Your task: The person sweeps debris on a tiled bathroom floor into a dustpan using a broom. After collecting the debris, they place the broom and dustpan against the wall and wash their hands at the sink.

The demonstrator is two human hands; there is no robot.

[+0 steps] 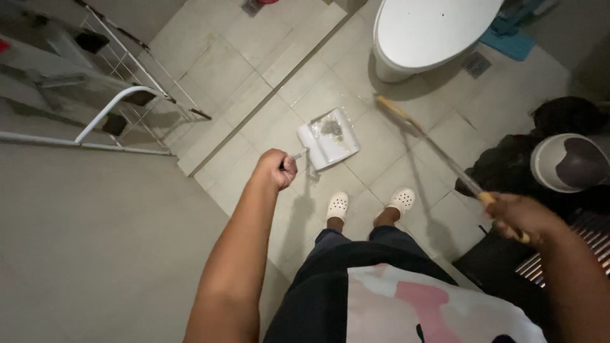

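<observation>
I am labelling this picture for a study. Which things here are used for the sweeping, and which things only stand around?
In use:
- white dustpan with dirt in it, held by the left hand
- broom, held by the right hand

Only standing around:
- toilet
- white wire rack
- round bin
- blue mat

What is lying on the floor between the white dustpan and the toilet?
In the head view, only bare floor tiles lie between the dustpan and the toilet; the broom tip is just beside.

Bare arms, dark shorts (330, 279), white clogs (337, 206), pink-white top (432, 305)
</observation>
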